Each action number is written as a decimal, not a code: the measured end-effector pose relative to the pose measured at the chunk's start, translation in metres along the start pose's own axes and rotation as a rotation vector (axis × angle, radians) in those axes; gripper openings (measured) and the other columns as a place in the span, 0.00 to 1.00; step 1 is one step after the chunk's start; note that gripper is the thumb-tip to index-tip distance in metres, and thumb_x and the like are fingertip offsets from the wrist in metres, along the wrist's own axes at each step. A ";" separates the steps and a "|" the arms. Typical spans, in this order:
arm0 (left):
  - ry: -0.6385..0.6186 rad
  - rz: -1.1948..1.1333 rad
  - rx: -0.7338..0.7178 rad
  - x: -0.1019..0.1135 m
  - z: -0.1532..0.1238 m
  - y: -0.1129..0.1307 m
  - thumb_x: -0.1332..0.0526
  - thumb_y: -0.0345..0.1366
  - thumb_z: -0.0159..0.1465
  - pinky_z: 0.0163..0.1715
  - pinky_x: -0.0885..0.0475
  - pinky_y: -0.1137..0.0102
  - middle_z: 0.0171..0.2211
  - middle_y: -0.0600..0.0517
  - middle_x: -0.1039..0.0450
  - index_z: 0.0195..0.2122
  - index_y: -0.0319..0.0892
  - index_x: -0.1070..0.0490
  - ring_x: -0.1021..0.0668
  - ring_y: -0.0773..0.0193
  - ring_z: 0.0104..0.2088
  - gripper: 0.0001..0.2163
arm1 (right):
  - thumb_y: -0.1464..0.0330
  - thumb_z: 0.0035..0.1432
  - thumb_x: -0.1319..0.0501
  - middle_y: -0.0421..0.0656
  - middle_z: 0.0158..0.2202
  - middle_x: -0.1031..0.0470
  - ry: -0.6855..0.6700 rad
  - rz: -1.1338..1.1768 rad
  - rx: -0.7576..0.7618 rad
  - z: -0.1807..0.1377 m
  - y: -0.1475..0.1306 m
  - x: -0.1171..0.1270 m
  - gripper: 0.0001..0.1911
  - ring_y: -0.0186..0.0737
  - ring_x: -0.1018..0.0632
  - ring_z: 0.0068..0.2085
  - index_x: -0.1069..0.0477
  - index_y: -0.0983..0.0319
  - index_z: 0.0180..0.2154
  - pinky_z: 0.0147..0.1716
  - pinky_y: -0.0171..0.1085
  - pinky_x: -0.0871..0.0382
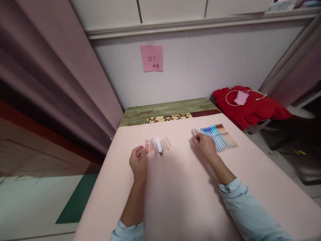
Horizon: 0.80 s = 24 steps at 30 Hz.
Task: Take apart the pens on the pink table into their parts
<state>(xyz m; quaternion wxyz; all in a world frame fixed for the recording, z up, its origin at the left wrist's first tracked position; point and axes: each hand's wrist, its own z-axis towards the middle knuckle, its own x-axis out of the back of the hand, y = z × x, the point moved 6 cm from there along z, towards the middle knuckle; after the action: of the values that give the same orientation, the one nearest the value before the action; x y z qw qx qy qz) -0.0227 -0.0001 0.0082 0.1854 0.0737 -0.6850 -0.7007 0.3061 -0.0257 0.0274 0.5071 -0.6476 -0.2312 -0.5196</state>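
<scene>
My left hand (138, 161) rests on the pink tabletop (175, 187), fingers curled into a loose fist beside a small heap of pale pen parts (157, 145); whether it pinches one I cannot tell. My right hand (204, 142) lies further right, fingers closed on a whitish pen (194, 132) at the left end of a neat row of blue and orange pens (220, 136). Both forearms wear light blue sleeves.
A green patterned cloth (165, 112) covers the table's far end against the wall. A pink sticky note (151, 58) hangs on the wall. Red clothing with a white cord (248, 103) lies on a seat at right. Curtains hang at left.
</scene>
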 end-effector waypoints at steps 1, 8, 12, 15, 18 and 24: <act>0.007 -0.008 -0.005 0.000 0.000 -0.001 0.38 0.42 0.56 0.23 0.36 0.75 0.26 0.52 0.26 0.42 0.39 0.27 0.30 0.69 0.22 0.15 | 0.57 0.59 0.41 0.48 0.36 0.20 0.004 -0.061 -0.032 -0.001 0.009 0.005 0.15 0.45 0.22 0.39 0.25 0.61 0.37 0.35 0.36 0.37; -0.059 -0.082 -0.053 -0.009 -0.006 0.002 0.38 0.44 0.56 0.21 0.38 0.75 0.25 0.53 0.28 0.40 0.39 0.27 0.31 0.69 0.21 0.15 | 0.53 0.56 0.37 0.52 0.39 0.21 0.018 -0.111 -0.185 -0.002 0.025 0.013 0.24 0.49 0.21 0.41 0.28 0.64 0.46 0.35 0.37 0.35; -0.112 -0.186 0.001 -0.014 -0.008 -0.003 0.36 0.44 0.55 0.19 0.41 0.76 0.23 0.55 0.30 0.39 0.39 0.27 0.35 0.72 0.19 0.15 | 0.52 0.57 0.41 0.53 0.37 0.20 -0.025 -0.108 -0.213 0.001 0.028 0.013 0.20 0.49 0.21 0.42 0.24 0.62 0.38 0.36 0.38 0.35; -0.146 -0.300 0.054 -0.018 -0.006 -0.007 0.35 0.43 0.54 0.18 0.43 0.76 0.21 0.57 0.32 0.38 0.38 0.28 0.37 0.74 0.17 0.15 | 0.53 0.55 0.41 0.51 0.36 0.20 -0.038 -0.130 -0.221 0.002 0.029 0.012 0.19 0.51 0.21 0.42 0.23 0.60 0.36 0.35 0.39 0.35; -0.156 -0.376 0.079 -0.020 -0.002 -0.010 0.33 0.43 0.53 0.18 0.43 0.77 0.22 0.57 0.32 0.38 0.38 0.28 0.37 0.75 0.17 0.16 | 0.55 0.55 0.41 0.52 0.37 0.20 -0.023 -0.123 -0.255 0.003 0.033 0.012 0.18 0.52 0.21 0.41 0.23 0.60 0.37 0.34 0.39 0.35; -0.165 -0.471 0.099 -0.019 0.000 -0.010 0.32 0.41 0.54 0.18 0.43 0.78 0.23 0.56 0.31 0.39 0.38 0.28 0.35 0.76 0.18 0.15 | 0.55 0.56 0.41 0.51 0.36 0.20 0.127 0.024 -0.234 -0.001 0.027 0.022 0.19 0.50 0.22 0.39 0.23 0.60 0.42 0.34 0.39 0.37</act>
<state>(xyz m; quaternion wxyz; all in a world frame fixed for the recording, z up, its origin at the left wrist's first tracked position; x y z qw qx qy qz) -0.0069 0.0062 -0.0044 -0.0433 0.1826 -0.6954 -0.6937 0.3356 -0.0417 0.0362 0.4478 -0.6709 -0.1286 -0.5769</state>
